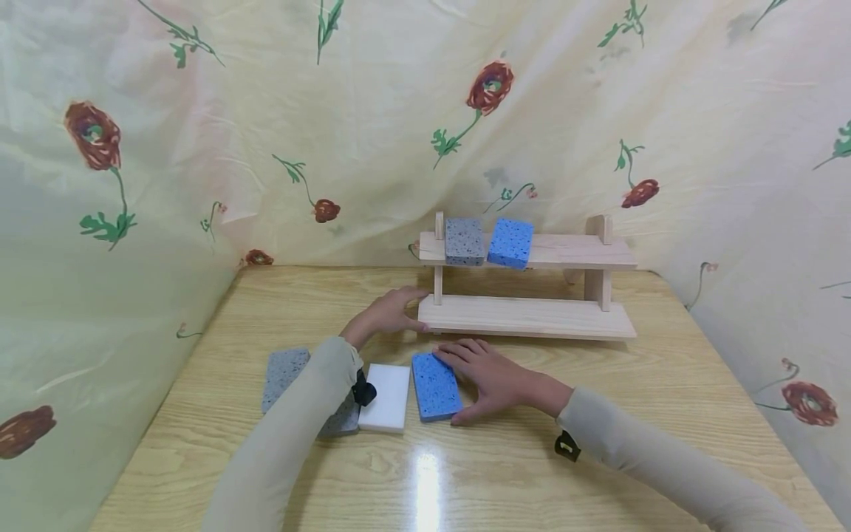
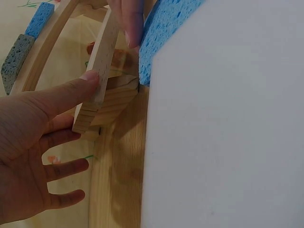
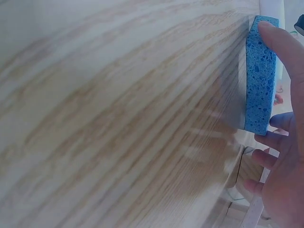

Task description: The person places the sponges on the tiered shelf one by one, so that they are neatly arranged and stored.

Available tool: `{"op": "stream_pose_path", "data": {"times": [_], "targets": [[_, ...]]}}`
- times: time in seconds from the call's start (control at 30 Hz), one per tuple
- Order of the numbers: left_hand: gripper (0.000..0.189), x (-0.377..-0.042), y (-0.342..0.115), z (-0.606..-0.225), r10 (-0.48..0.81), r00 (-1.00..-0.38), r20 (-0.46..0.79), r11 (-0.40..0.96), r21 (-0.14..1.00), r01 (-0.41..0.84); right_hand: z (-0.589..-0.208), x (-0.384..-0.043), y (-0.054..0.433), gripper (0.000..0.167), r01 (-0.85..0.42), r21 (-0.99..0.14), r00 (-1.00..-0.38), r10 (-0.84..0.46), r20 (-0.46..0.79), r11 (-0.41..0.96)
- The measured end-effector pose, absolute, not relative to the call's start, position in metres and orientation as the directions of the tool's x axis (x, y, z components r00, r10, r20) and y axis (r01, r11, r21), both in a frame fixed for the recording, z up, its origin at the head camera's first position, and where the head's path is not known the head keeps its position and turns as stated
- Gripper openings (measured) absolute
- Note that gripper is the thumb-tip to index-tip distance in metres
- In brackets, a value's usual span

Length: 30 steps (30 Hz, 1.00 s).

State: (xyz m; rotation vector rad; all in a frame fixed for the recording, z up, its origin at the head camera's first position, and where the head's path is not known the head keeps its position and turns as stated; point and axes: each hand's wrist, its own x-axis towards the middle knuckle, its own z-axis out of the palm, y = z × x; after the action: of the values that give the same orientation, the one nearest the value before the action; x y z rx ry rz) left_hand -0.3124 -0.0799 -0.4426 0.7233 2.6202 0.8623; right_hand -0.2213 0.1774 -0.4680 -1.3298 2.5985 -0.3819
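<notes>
In the head view my left hand [image 1: 392,310] is at the left end of a small two-tier wooden shelf [image 1: 525,315]. Thumb and index finger pinch the lower board's end in the left wrist view, while the other fingers stretch past it. My right hand [image 1: 495,375] grips a blue sponge [image 1: 435,388] lying on the table, its thumb at the near edge and fingertips at the far one. Beside that sponge lies a white sponge block [image 1: 387,399]. Two grey sponges are further left, one of them [image 1: 282,373] partly behind my left sleeve.
On the upper tier sit a grey speckled sponge [image 1: 464,240] and a second blue sponge [image 1: 510,242]. Flower-patterned cloth [image 1: 372,133] hangs behind the wood-grain table [image 1: 518,480] and along its sides.
</notes>
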Motion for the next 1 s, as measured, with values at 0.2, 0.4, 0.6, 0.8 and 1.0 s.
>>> {"op": "stream_pose_path", "data": {"times": [0.2, 0.4, 0.6, 0.8, 1.0], "targets": [[0.082, -0.312, -0.080, -0.443, 0.540, -0.834, -0.115, 0.694, 0.622, 0.364, -0.466, -0.221, 0.177, 0.109, -0.761, -0.332, -0.572, -0.818, -0.061, 0.557], [0.081, -0.313, -0.080, -0.443, 0.538, -0.835, -0.117, 0.691, 0.628, 0.357, -0.466, -0.221, 0.177, 0.108, -0.760, -0.335, -0.572, -0.818, -0.059, 0.556], [0.082, -0.312, -0.079, -0.441, 0.543, -0.832, -0.113, 0.693, 0.621, 0.367, -0.468, -0.221, 0.179, 0.107, -0.777, -0.308, -0.568, -0.823, -0.034, 0.549], [0.082, -0.311, -0.079, -0.442, 0.546, -0.831, -0.102, 0.692, 0.614, 0.379, -0.464, -0.218, 0.181, 0.107, -0.788, -0.306, -0.561, -0.828, -0.002, 0.534], [0.082, -0.311, -0.079, -0.443, 0.547, -0.831, -0.104, 0.696, 0.609, 0.382, -0.457, -0.216, 0.185, 0.106, -0.795, -0.287, -0.563, -0.826, 0.025, 0.534]]}}
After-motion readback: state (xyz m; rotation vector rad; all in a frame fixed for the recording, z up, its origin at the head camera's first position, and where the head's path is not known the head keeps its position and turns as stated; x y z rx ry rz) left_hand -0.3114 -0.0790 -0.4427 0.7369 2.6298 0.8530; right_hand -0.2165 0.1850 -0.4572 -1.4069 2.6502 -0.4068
